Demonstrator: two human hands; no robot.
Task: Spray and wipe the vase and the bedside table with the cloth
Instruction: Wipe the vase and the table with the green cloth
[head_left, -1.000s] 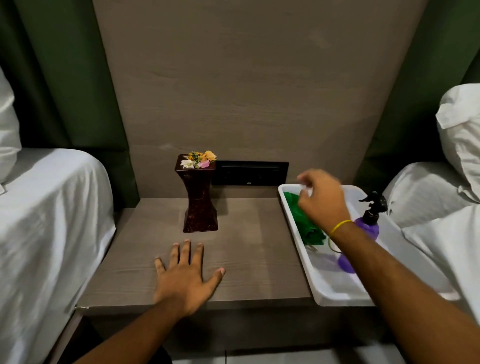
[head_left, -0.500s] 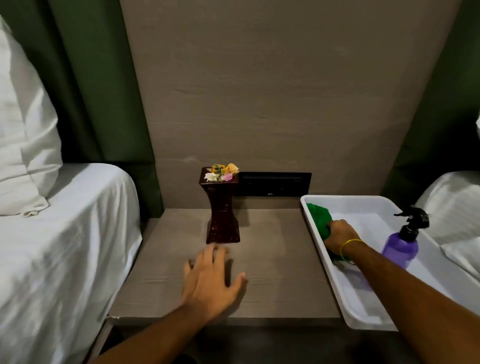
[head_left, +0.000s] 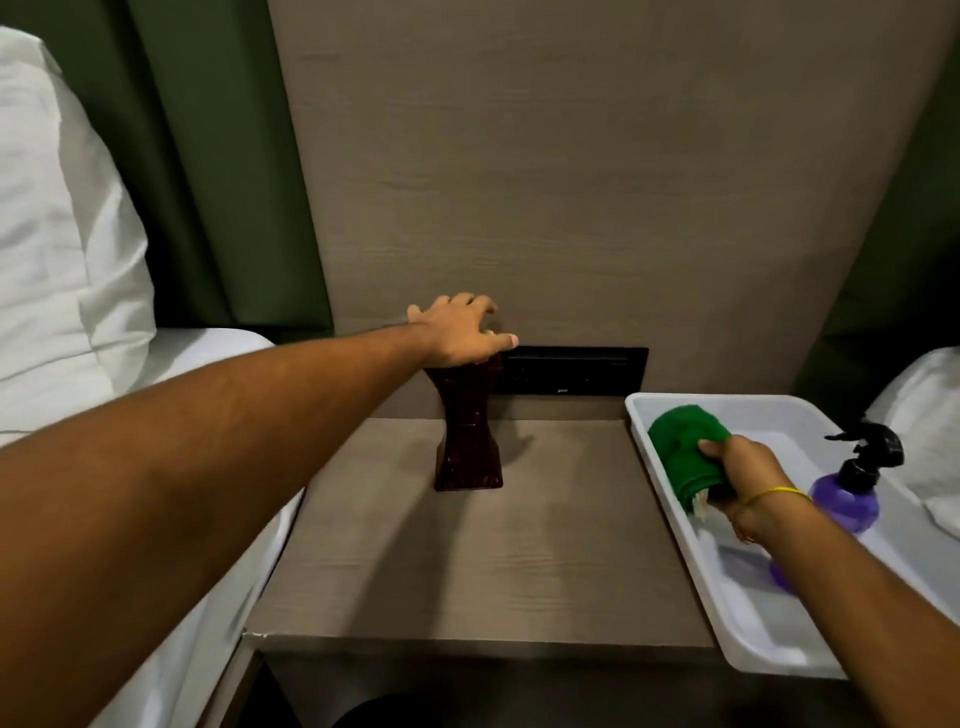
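Observation:
A dark brown vase (head_left: 467, 441) stands upright at the back of the wood-grain bedside table (head_left: 483, 561). My left hand (head_left: 460, 332) rests over the vase's top and hides the flowers in it; its fingers curl around the rim. A folded green cloth (head_left: 680, 447) lies in the white tray (head_left: 670, 519) on the right, and my right hand (head_left: 748, 467) grips its near end. A purple spray bottle (head_left: 852, 488) with a black trigger stands in the tray beside that hand.
A black socket panel (head_left: 576, 371) sits in the wall panel behind the vase. Beds with white sheets flank the table, the left bed (head_left: 67, 270) bearing a pillow. The tray overhangs the table's right front edge.
My left hand rose from the tabletop and reached back onto the vase's top. My right hand closed on the green cloth in the tray.

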